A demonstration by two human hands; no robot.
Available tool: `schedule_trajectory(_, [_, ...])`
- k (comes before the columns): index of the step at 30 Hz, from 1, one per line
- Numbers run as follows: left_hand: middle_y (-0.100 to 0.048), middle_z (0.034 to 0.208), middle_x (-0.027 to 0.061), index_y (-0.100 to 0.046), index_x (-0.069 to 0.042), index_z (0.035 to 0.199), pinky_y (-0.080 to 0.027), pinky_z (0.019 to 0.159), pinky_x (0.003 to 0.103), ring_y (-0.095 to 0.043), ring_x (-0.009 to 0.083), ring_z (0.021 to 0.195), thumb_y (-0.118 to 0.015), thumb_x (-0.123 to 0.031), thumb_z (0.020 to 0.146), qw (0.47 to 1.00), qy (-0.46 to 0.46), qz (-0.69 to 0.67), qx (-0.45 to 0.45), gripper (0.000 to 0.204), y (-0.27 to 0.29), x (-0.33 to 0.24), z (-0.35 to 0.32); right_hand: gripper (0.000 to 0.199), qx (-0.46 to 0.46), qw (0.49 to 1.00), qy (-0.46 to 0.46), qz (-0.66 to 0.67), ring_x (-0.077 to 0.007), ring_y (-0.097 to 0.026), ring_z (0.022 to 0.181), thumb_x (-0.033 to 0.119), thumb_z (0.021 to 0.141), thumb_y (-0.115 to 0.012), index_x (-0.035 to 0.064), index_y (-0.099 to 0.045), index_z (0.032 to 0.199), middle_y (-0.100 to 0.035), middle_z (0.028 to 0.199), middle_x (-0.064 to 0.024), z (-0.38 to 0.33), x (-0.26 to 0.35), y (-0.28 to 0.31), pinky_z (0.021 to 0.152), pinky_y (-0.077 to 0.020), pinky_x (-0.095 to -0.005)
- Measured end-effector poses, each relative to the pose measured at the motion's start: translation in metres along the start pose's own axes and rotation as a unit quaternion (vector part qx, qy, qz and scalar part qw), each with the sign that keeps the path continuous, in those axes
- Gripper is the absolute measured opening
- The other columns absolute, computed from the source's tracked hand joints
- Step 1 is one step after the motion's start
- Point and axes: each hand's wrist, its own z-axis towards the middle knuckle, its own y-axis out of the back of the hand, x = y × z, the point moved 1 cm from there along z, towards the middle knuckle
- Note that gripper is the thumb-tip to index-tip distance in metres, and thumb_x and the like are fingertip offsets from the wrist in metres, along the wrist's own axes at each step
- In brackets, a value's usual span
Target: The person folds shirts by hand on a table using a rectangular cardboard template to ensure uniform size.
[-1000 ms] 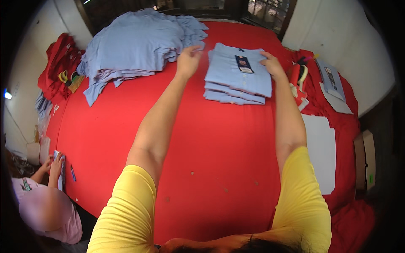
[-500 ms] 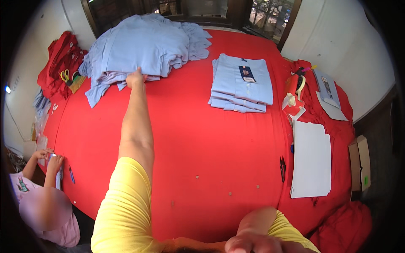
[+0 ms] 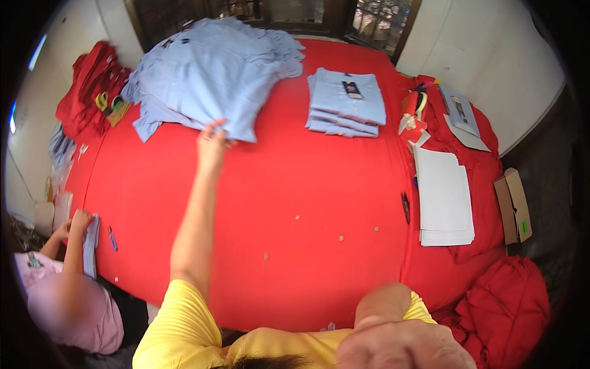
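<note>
Left hand (image 3: 212, 145) grips a light-blue shirt (image 3: 215, 89) near its edge.

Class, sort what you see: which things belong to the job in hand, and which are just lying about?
In the job:
Loose blue shirt pile, its near edge in the left hand
Folded blue shirts, probably

Apparently just lying about:
White sheets
Dark snips
Brown cardboard box
Red cloth heap

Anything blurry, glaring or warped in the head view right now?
Head view: the red table bows outward at its edges; head view, bottom: the right hand looks soft; head view, far left: a bright strip glares; head view corners: black.
</note>
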Motion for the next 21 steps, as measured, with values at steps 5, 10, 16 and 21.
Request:
schedule_trajectory(5, [-0.064,0.100,0.0084,-0.050,0.000,0.130,-0.051,0.083,0.030,-0.062,0.0150,0.095,-0.063,-0.008,0.088,0.964,0.124,0.066,0.227,0.045,-0.029,0.014,-0.211,0.041,-0.026,0.924,-0.109,-0.366,-0.0234,-0.049,0.118,0.019,0.096,-0.046,-0.0025,-0.048,0.131,-0.040,0.141,-0.0150,-0.039,-0.019,0.017,0.099,-0.0409,-0.0381])
schedule_trajectory(10, [-0.068,0.084,0.0176,-0.065,-0.004,0.107,-0.052,0.076,0.037,-0.067,0.0303,0.080,-0.059,-0.013,0.086,0.899,-0.058,0.362,0.239,0.024,0.025,0.003,-0.259,0.044,-0.197,0.632,-0.416,-0.623,-0.0290,-0.051,0.109,0.031,0.095,-0.052,-0.0010,-0.052,0.125,-0.048,0.126,-0.0170,-0.177,-0.072,0.111,0.096,-0.0414,-0.0407])
schedule_trajectory(16, [-0.055,0.120,0.0204,-0.052,-0.003,0.128,-0.041,0.096,0.046,-0.051,0.0379,0.110,-0.064,-0.037,0.086,0.772,-0.040,0.569,-0.282,0.056,0.248,0.035,-0.133,0.042,-0.152,0.467,-0.393,-0.777,-0.0318,-0.051,0.110,0.038,0.092,-0.054,0.0073,-0.056,0.121,-0.056,0.118,-0.0120,-0.170,-0.137,0.118,0.091,-0.0413,-0.0424])
schedule_trajectory(21, [-0.061,0.091,0.0113,-0.060,-0.001,0.096,-0.047,0.072,0.037,-0.059,0.0225,0.084,-0.070,-0.027,0.080,0.908,-0.074,0.402,-0.090,0.032,0.253,0.025,-0.110,0.034,-0.183,0.596,-0.431,-0.652,-0.0396,-0.060,0.087,0.035,0.089,-0.056,0.0023,-0.061,0.095,-0.064,0.089,-0.0201,-0.144,-0.144,0.138,0.077,-0.0451,-0.0462])
